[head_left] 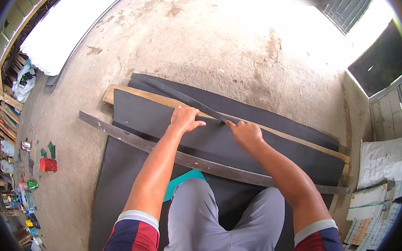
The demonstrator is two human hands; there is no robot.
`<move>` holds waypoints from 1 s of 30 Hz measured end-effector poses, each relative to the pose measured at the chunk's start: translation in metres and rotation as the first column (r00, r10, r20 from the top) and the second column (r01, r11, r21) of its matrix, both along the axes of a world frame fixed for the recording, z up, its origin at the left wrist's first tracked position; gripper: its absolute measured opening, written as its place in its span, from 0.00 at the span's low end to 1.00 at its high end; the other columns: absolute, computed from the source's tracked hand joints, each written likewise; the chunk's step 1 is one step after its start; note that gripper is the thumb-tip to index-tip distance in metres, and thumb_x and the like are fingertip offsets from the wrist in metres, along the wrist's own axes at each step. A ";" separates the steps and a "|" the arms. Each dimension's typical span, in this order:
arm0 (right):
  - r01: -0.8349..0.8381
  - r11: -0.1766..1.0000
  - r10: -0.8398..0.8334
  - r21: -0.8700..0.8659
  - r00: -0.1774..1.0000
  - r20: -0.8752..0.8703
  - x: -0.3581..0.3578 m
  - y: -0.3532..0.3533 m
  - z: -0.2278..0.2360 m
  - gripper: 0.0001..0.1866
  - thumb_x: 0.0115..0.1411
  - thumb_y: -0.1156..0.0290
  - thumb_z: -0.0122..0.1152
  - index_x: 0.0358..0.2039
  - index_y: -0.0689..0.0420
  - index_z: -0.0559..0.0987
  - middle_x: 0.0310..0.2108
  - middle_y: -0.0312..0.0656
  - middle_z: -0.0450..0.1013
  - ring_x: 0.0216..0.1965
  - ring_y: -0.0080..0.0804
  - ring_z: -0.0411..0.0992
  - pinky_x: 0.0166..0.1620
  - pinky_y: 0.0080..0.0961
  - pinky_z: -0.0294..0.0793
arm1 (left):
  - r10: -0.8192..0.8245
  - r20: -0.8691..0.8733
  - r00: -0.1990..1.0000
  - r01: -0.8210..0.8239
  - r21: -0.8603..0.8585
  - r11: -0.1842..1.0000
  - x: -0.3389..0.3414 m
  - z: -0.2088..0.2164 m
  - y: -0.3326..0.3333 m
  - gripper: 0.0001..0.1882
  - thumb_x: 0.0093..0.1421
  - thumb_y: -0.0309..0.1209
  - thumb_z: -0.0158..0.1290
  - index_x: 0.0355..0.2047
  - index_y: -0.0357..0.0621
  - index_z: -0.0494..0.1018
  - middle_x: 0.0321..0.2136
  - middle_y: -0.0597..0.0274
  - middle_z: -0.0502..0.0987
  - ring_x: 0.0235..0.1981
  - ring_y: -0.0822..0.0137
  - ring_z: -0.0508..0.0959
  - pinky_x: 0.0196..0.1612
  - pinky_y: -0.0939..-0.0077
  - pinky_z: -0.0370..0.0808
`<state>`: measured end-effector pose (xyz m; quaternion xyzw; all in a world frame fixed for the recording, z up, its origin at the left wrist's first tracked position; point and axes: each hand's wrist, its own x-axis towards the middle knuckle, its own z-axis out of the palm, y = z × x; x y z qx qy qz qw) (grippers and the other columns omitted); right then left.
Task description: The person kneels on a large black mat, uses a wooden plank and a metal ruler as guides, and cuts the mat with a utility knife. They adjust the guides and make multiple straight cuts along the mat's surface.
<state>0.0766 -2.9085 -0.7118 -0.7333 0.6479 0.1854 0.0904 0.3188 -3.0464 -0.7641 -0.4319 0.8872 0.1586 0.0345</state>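
Note:
A large matte black sheet (144,111) lies folded in front of me, its upper edge along a long pale wooden board (300,143). My left hand (185,119) presses on that edge, fingers curled over it and thumb stretched out along the sheet. To its right, my right hand (247,134) is closed in a pinch at the end of a narrow black strip (180,95). From the pinch the strip runs up and left across the board. What lies inside the right fingers is mostly hidden. A long dark, worn bar (194,162) crosses the sheet below my hands.
I kneel on the sheet, with a teal flat piece (186,180) by my knee. Left on the concrete floor (223,40) are a red container (48,165) and assorted cans. A white stack (71,29) stands upper left; a white sack (383,161) is at right.

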 end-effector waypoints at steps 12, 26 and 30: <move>0.033 0.997 -0.029 0.076 0.998 -0.054 -0.113 0.066 0.005 0.31 0.72 0.70 0.56 0.74 0.36 0.68 0.44 0.46 0.84 0.42 0.44 0.86 0.41 0.40 0.87 | 0.002 0.089 0.996 -0.008 0.073 0.997 -0.022 0.010 0.000 0.41 0.54 0.70 0.63 0.50 0.45 0.84 0.42 0.51 0.87 0.49 0.52 0.85 0.58 0.50 0.73; -0.045 0.973 0.055 -0.225 0.998 0.042 -0.118 0.095 0.005 0.31 0.69 0.68 0.57 0.73 0.38 0.69 0.37 0.41 0.81 0.31 0.39 0.85 0.30 0.38 0.84 | -0.050 0.009 0.999 0.049 0.067 0.997 -0.147 -0.020 0.075 0.38 0.54 0.70 0.64 0.40 0.44 0.84 0.39 0.56 0.87 0.47 0.57 0.86 0.55 0.59 0.76; -0.054 0.990 0.057 -0.130 0.998 0.020 -0.112 0.087 0.003 0.30 0.72 0.65 0.56 0.73 0.41 0.68 0.39 0.45 0.82 0.34 0.41 0.86 0.33 0.38 0.86 | -0.051 0.055 0.997 0.049 0.050 0.998 -0.147 -0.018 0.074 0.38 0.55 0.70 0.63 0.44 0.45 0.84 0.40 0.57 0.87 0.47 0.58 0.86 0.53 0.60 0.79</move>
